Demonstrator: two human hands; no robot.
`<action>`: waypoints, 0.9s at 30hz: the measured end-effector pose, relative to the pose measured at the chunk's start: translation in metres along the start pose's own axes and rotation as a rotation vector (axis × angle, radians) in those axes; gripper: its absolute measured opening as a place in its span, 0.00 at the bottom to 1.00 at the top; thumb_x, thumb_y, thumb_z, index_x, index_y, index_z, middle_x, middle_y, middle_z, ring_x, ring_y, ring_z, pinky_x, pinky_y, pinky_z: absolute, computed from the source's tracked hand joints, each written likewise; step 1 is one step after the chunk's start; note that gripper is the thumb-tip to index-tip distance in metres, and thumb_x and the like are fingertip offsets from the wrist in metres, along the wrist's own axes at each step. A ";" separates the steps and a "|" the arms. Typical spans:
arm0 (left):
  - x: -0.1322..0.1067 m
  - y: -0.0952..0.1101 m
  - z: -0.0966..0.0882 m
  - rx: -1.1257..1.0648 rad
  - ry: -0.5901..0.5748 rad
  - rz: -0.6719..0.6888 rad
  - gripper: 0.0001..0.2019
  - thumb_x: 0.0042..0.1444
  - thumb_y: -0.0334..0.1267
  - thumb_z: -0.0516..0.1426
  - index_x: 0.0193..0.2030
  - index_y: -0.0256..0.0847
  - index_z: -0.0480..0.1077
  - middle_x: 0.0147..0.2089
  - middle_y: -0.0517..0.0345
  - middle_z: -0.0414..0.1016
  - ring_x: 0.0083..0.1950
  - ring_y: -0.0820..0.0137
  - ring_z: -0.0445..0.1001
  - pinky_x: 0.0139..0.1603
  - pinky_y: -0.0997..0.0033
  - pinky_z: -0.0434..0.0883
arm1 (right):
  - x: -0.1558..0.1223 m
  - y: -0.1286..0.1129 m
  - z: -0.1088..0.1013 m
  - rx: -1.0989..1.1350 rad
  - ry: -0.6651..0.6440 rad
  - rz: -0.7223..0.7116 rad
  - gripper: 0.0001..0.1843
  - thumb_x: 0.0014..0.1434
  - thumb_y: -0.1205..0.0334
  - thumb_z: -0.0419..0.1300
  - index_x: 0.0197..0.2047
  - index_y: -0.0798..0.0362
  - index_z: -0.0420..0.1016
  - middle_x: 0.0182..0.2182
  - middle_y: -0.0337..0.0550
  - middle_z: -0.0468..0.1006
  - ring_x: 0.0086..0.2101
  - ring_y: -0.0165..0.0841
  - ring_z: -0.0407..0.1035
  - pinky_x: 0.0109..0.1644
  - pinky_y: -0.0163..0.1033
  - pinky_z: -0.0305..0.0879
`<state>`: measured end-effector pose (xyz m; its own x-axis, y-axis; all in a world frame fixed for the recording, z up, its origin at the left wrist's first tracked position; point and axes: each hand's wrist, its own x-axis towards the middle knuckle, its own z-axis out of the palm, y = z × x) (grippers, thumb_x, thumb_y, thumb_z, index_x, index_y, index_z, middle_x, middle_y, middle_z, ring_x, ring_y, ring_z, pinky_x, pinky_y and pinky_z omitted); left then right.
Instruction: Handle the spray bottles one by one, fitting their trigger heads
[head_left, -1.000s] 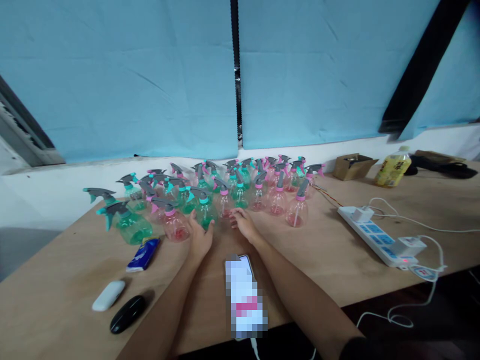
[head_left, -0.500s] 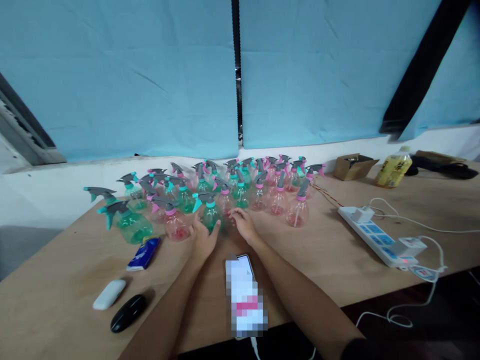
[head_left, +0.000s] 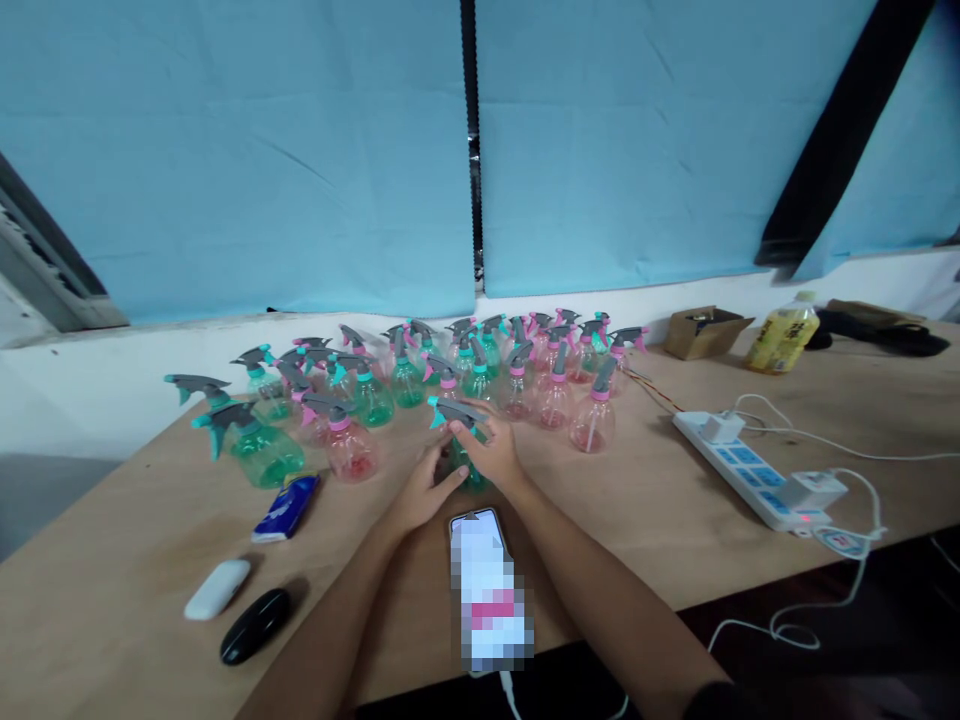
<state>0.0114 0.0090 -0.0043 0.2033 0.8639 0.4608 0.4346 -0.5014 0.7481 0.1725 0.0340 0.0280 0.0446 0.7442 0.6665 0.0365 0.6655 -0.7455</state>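
A green spray bottle [head_left: 453, 409] with a grey and turquoise trigger head stands between my hands, close above the phone. My left hand [head_left: 426, 490] curls around the bottle's lower left side, its thumb lying across the front. Around the neck and trigger head closes my right hand [head_left: 489, 448], which covers much of the bottle's upper part. Left of my hands is a pink spray bottle [head_left: 352, 450], upright and apart from them. Behind, several more green and pink bottles stand in a group, among them a pink one [head_left: 555, 400].
A phone [head_left: 487, 570] with a white cable lies in front of me. To the left are a blue packet [head_left: 286, 507], a white case [head_left: 217, 589] and a black case [head_left: 256, 627]. A power strip [head_left: 739, 470], a cardboard box [head_left: 705, 335] and a yellow drink bottle [head_left: 782, 340] stand right.
The green spray bottle has moved right and nearer to me, out of the front row. My right hand has closed on its upper part; my left hand has shifted right along with it.
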 end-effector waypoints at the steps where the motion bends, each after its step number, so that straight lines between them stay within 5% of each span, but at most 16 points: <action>1: 0.000 0.000 -0.001 -0.008 -0.045 0.000 0.30 0.57 0.49 0.61 0.65 0.45 0.65 0.61 0.47 0.72 0.64 0.54 0.67 0.66 0.51 0.64 | 0.002 -0.002 -0.001 0.018 0.009 0.000 0.14 0.59 0.53 0.63 0.47 0.46 0.79 0.50 0.46 0.77 0.55 0.41 0.67 0.63 0.49 0.60; 7: 0.000 0.000 -0.004 -0.073 -0.134 -0.009 0.27 0.58 0.47 0.61 0.65 0.48 0.66 0.66 0.50 0.68 0.69 0.55 0.63 0.70 0.48 0.57 | 0.007 -0.006 -0.006 0.212 -0.134 0.109 0.20 0.58 0.54 0.63 0.53 0.48 0.76 0.48 0.44 0.79 0.50 0.37 0.73 0.58 0.44 0.67; 16: 0.000 0.006 -0.008 -0.318 -0.258 -0.136 0.24 0.54 0.47 0.64 0.57 0.44 0.74 0.59 0.51 0.75 0.60 0.55 0.72 0.62 0.53 0.68 | 0.013 -0.008 -0.005 0.331 -0.415 0.239 0.19 0.53 0.66 0.55 0.47 0.48 0.78 0.36 0.39 0.80 0.36 0.32 0.76 0.44 0.40 0.73; 19: 0.002 -0.002 -0.008 -0.377 -0.183 -0.197 0.20 0.54 0.49 0.63 0.50 0.42 0.77 0.54 0.52 0.78 0.56 0.57 0.74 0.58 0.57 0.70 | 0.015 -0.010 -0.003 0.373 -0.380 0.283 0.18 0.50 0.66 0.55 0.44 0.50 0.79 0.32 0.38 0.80 0.30 0.31 0.74 0.38 0.37 0.72; 22: 0.007 -0.009 -0.006 -0.407 -0.039 -0.285 0.18 0.54 0.52 0.60 0.42 0.39 0.78 0.43 0.52 0.81 0.42 0.62 0.77 0.43 0.65 0.72 | 0.016 -0.007 -0.002 0.396 -0.359 0.331 0.15 0.48 0.63 0.57 0.39 0.52 0.80 0.28 0.39 0.79 0.28 0.33 0.73 0.34 0.38 0.72; 27: 0.010 -0.010 -0.002 -0.418 0.019 -0.375 0.16 0.52 0.52 0.60 0.35 0.40 0.73 0.27 0.63 0.73 0.25 0.74 0.69 0.26 0.75 0.62 | 0.014 0.001 0.001 0.413 -0.363 0.342 0.13 0.47 0.64 0.58 0.37 0.51 0.80 0.28 0.38 0.79 0.31 0.35 0.74 0.36 0.38 0.72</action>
<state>0.0072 0.0228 -0.0058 0.0849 0.9875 0.1326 0.0882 -0.1400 0.9862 0.1719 0.0451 0.0360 -0.3572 0.8423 0.4037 -0.3100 0.3008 -0.9019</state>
